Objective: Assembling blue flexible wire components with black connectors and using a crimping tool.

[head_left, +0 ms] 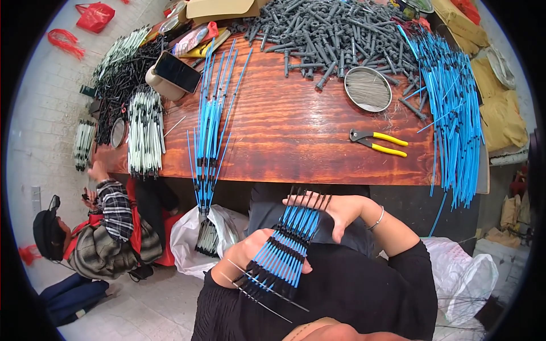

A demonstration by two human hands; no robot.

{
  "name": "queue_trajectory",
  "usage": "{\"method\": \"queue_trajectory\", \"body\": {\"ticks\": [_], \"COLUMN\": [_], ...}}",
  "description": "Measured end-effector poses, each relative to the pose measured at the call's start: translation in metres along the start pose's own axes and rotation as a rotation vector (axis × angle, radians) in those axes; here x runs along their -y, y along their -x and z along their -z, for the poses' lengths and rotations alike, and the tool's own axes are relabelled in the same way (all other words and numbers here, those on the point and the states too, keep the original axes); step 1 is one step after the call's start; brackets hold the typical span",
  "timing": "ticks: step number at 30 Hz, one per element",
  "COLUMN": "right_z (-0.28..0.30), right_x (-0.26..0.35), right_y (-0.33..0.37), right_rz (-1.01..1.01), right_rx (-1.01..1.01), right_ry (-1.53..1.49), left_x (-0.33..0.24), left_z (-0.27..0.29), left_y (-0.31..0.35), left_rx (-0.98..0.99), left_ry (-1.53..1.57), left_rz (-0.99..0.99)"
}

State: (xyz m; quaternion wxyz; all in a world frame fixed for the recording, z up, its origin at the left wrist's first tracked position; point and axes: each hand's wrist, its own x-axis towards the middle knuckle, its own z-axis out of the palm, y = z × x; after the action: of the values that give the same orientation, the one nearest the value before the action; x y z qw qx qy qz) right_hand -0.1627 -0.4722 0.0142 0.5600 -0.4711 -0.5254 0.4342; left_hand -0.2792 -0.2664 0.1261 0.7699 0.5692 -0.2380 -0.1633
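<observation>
A flat row of thin blue rods with black joints (286, 244), crossed by thin metal wires near its lower end, slants in front of my black top. My left hand (257, 245) is closed around its left side, with fingertips showing at the right edge and the rest hidden behind it. At the upper end, black rod tips lie across the fingers of my right hand (335, 209), which are stretched out, the thumb spread away from them. Just left, a bundle of longer blue rods (209, 131) lies over the table edge, its lower end above a white bag (187, 241).
Yellow-handled pliers (380, 142) and a round dish of fine wires (368, 89) lie on the wooden table (273, 153). Grey plastic parts (335, 40) are heaped behind. More blue rods (452, 125) hang over the right end. A phone (177, 72) and pale rod bundles (145, 133) are left, near a person (114, 227).
</observation>
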Motion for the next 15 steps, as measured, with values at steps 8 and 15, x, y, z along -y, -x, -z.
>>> {"method": "queue_trajectory", "body": {"ticks": [8, 15], "right_z": [0.02, 0.071], "right_x": [0.0, 0.021], "right_y": [0.006, 0.094], "right_rz": [0.006, -0.383], "right_rx": [-0.704, -1.099], "right_ry": [-0.076, 1.393], "left_x": [0.109, 0.133], "left_z": [0.021, 0.022], "left_y": [-0.022, -0.036], "left_rx": [0.092, -0.151], "left_ry": [-0.449, -0.416], "left_rz": [-0.292, -0.118]}}
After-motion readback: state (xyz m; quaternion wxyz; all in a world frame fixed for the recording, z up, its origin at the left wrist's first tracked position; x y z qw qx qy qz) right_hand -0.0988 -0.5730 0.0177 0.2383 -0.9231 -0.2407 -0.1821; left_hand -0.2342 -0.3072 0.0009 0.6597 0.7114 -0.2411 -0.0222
